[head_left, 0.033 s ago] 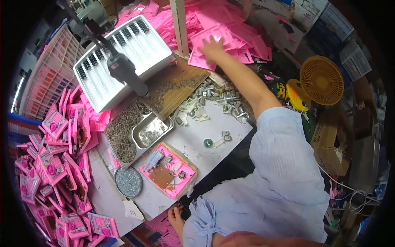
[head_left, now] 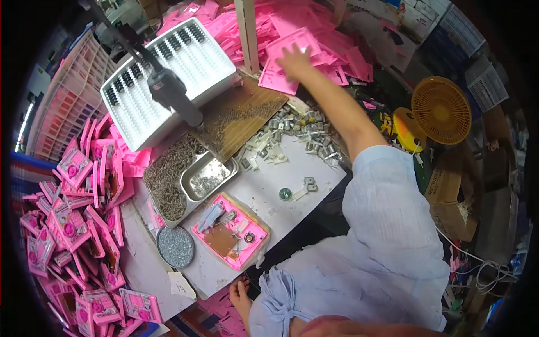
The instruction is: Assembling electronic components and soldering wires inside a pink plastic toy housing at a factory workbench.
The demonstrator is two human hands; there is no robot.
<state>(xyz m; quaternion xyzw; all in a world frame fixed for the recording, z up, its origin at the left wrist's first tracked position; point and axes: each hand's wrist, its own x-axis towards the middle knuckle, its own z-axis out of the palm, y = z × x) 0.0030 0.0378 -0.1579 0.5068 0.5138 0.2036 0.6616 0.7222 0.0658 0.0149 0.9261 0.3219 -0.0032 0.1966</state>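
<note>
Right hand [head_left: 296, 64], upper middle of frame, had shifted slightly rightward, fingers spread wide over 1 pink panel [head_left: 296, 38] on the pink pile [head_left: 224, 28]. Panel not yet clear, I judged. Left hand [head_left: 241, 297], lower middle, unmoved near bench [head_left: 306, 160] edge; couldn't tell its grip.

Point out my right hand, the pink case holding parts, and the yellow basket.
Right hand [head_left: 295, 63]: head view, back of hand.
Pink case [head_left: 260, 232]: head view, bare right corner.
Yellow basket [head_left: 441, 109]: head view, mesh middle.
</note>
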